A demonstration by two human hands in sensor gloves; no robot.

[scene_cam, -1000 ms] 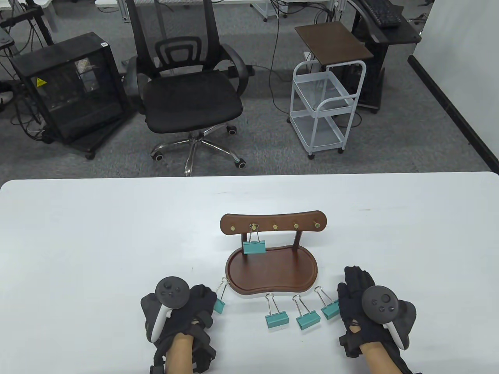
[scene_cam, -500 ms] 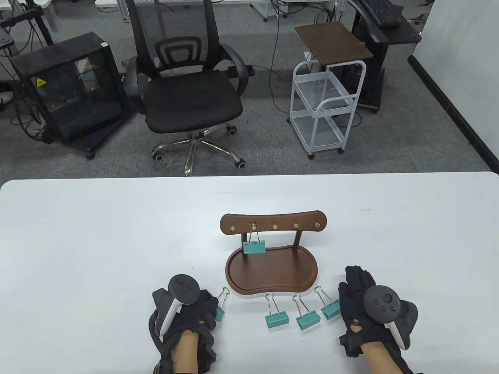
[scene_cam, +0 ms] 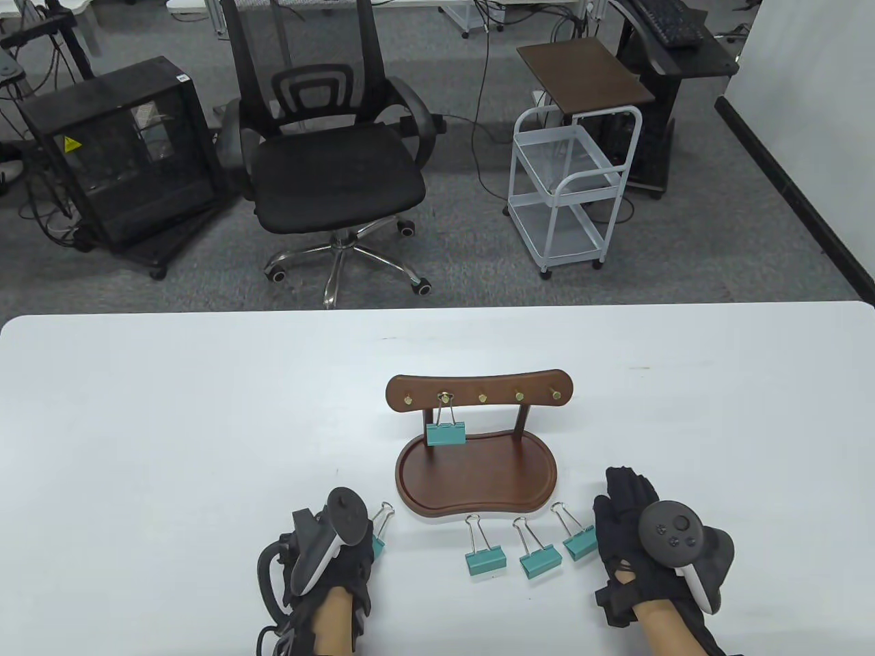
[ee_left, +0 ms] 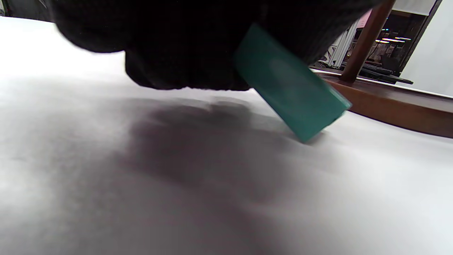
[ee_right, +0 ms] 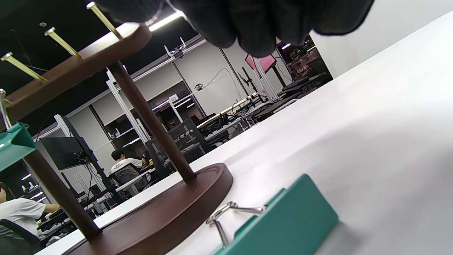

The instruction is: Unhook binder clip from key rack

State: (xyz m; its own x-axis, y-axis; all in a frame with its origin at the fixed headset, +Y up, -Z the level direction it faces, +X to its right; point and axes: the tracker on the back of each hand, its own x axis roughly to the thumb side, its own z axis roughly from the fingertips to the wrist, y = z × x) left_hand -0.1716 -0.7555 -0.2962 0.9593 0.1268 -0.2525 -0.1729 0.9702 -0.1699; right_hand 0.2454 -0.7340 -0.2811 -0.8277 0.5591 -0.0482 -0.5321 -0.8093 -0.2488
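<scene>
The left hand [scene_cam: 328,553] has its grip on a teal clip [ee_left: 290,88], one corner touching the surface [scene_cam: 171,424]; the right hand [scene_cam: 639,540] rests flat, holding nothing. Best to set that clip flat beside the tray. One binder clip [scene_cam: 446,433] hangs from the key rack [scene_cam: 478,389], with open room all round.

The left hand [scene_cam: 338,557] lies near the surface's near edge, left of centre, rolled onto its side so the tracker on its back faces right; its forearm runs off the near edge. In the left wrist view its gloved fingers [ee_left: 184,46] are curled and pinch a teal binder clip [ee_left: 290,85], tilted, one corner touching the surface. The right hand [scene_cam: 632,529] rests palm down, right of centre, fingers stretched toward the far edge, tracker facing up, gripping nothing.
</scene>
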